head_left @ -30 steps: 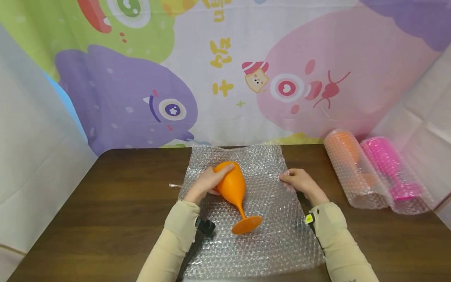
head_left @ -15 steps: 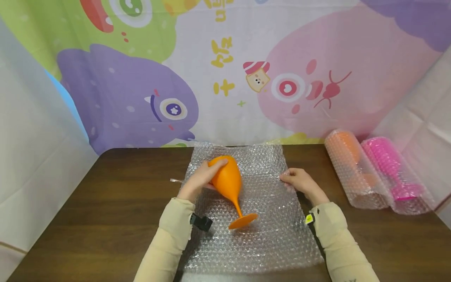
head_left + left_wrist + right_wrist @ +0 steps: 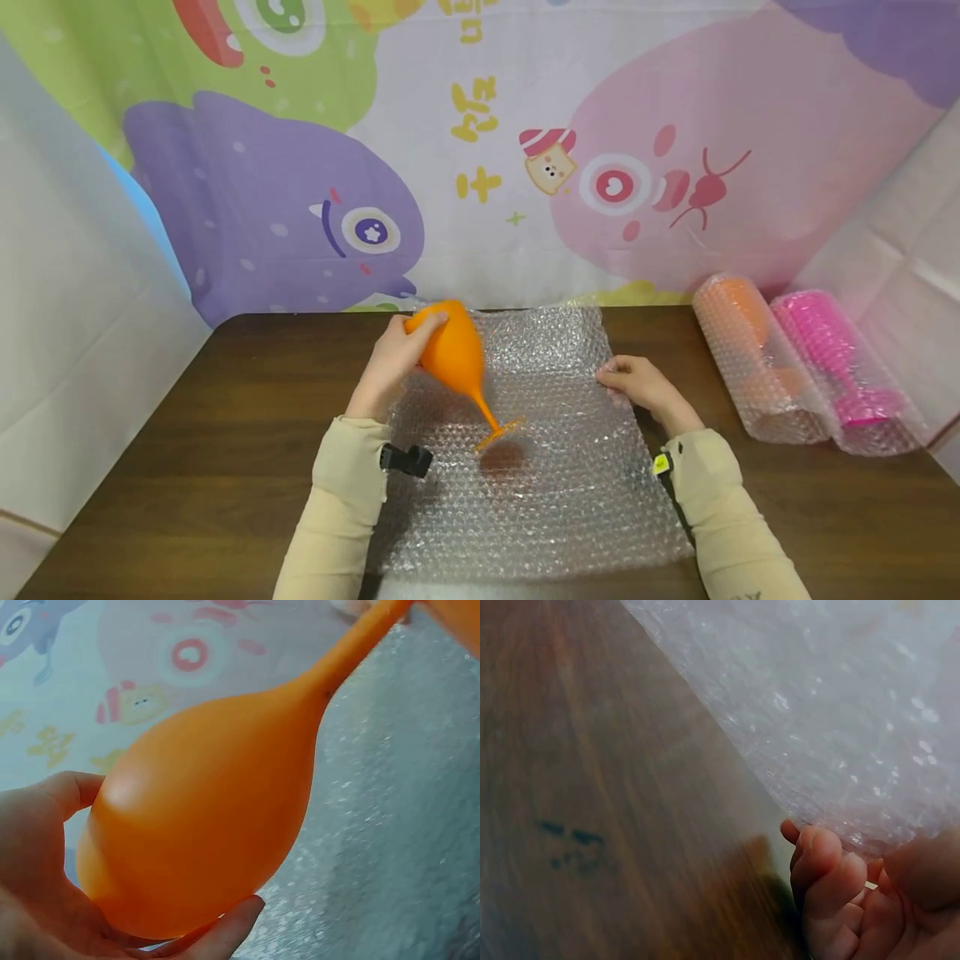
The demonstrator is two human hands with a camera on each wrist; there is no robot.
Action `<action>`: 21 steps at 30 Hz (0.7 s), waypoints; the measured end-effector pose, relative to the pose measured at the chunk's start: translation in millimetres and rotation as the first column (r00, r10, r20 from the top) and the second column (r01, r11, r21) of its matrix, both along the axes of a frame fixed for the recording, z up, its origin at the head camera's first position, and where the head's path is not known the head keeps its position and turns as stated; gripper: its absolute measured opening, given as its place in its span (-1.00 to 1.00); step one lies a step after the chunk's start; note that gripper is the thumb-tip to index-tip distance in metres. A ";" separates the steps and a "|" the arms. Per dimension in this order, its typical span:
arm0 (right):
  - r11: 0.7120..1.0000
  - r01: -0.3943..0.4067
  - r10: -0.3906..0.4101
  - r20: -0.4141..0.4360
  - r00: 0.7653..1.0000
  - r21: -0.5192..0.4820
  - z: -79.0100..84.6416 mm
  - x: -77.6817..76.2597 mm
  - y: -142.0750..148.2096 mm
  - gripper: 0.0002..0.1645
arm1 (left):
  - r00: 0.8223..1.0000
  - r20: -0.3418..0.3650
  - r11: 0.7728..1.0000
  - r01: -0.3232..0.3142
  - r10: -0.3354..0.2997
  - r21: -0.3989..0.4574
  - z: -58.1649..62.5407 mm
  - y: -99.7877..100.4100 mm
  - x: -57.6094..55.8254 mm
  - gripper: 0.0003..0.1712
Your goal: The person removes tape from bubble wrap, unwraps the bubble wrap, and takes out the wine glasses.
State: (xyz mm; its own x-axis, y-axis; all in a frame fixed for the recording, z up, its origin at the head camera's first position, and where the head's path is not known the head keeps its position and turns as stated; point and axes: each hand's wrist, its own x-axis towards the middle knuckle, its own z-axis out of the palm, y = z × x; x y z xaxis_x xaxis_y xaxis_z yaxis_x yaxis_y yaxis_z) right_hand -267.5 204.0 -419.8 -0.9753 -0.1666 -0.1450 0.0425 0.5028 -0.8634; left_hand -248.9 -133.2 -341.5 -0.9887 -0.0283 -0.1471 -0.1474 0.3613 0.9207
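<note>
An orange goblet (image 3: 452, 350) is tilted over the sheet of bubble wrap (image 3: 570, 467), its bowl up and left, its foot down and right. My left hand (image 3: 393, 358) grips the bowl near its rim, thumb on one side and fingers round the other. The left wrist view shows the smooth bowl (image 3: 202, 817) close up, with the stem running to the upper right. At the sheet's right edge, my right hand (image 3: 637, 385) pinches the bubble wrap. In the right wrist view its curled fingers (image 3: 825, 862) are at the edge of the plastic.
Two bubble-wrapped goblets lie at the right of the brown table (image 3: 247, 433), one orange (image 3: 757, 358) and one pink (image 3: 836, 358). A cartoon-print cloth (image 3: 480, 250) hangs behind the table. White panels (image 3: 67, 350) stand at both sides.
My left hand has carried the goblet up and to the left, and its foot has tipped so it shows nearly edge-on. The right hand keeps its place on the bubble wrap edge.
</note>
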 end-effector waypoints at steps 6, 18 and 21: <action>1.000 -0.008 0.008 -0.003 1.000 -0.012 0.8 0.8 0.7 -0.78 | 0.996 -0.046 0.997 -0.081 0.080 -0.014 6.6 -14.2 1.3 -0.07; 1.000 0.000 0.000 0.022 1.000 -0.008 1.6 0.9 -0.2 -0.77 | 0.961 -0.182 0.978 -0.198 0.207 0.071 18.1 -35.4 1.6 -0.19; 1.000 0.002 -0.002 0.020 1.000 -0.003 1.4 0.5 -0.3 -0.77 | 0.936 -0.227 0.963 -0.256 0.269 0.087 19.9 -40.6 2.2 -0.21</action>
State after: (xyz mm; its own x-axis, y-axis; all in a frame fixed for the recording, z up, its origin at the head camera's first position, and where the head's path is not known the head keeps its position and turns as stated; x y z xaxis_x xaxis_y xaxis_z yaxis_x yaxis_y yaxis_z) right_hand -267.0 203.7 -418.4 -0.9725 -0.1649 -0.1642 0.0610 0.5002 -0.8638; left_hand -246.7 -173.8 -321.5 -0.9537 -0.2902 0.0790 -0.0079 0.2870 0.9579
